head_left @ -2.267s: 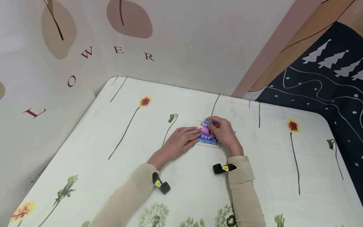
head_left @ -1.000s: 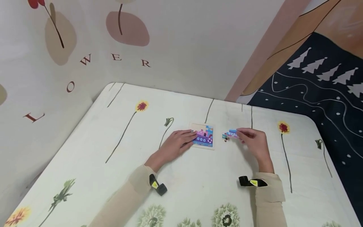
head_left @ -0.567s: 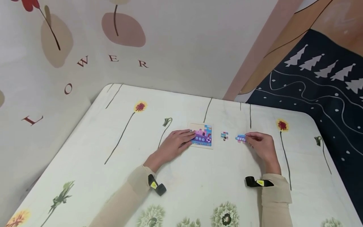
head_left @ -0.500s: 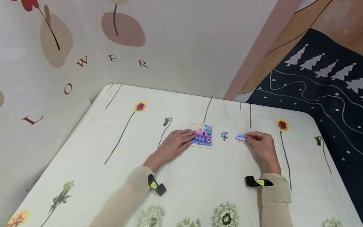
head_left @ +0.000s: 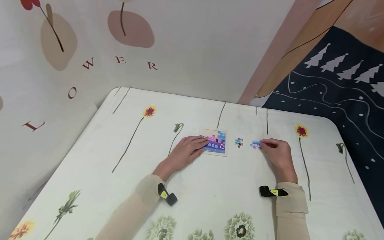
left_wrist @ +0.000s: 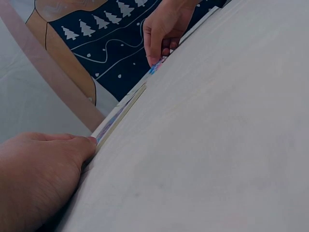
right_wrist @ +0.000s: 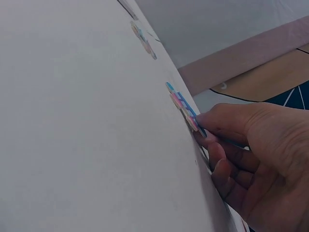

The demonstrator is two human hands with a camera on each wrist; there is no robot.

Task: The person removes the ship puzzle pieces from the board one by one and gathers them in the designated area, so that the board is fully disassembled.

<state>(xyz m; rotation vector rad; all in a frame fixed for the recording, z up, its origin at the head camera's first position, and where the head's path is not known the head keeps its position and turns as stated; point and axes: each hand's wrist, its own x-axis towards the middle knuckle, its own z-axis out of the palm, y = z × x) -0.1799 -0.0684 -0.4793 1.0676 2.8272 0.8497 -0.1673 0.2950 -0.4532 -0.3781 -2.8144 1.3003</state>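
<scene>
A square puzzle board (head_left: 222, 154) with a purple, pink and blue boat picture lies on the table, its upper left part bare wood. My left hand (head_left: 187, 150) rests with extended fingers over the board's left side, hiding some of it. Right of the board, a small loose piece (head_left: 239, 142) lies by itself. Further right, my right hand (head_left: 277, 153) pinches a blue and pink piece (head_left: 256, 144) between thumb and fingers at its right end. In the right wrist view this piece (right_wrist: 181, 104) is held low, close to the tabletop.
The table (head_left: 198, 186) has a white cloth printed with flowers. Behind it hangs a pale wall cloth (head_left: 192, 50) with letters, and at the right a dark cloth (head_left: 324, 96) with white trees.
My right hand has moved from the board to the right and pinches the blue and pink piece, now left of that hand. The loose piece beside the board is uncovered. My left hand stays on the board.
</scene>
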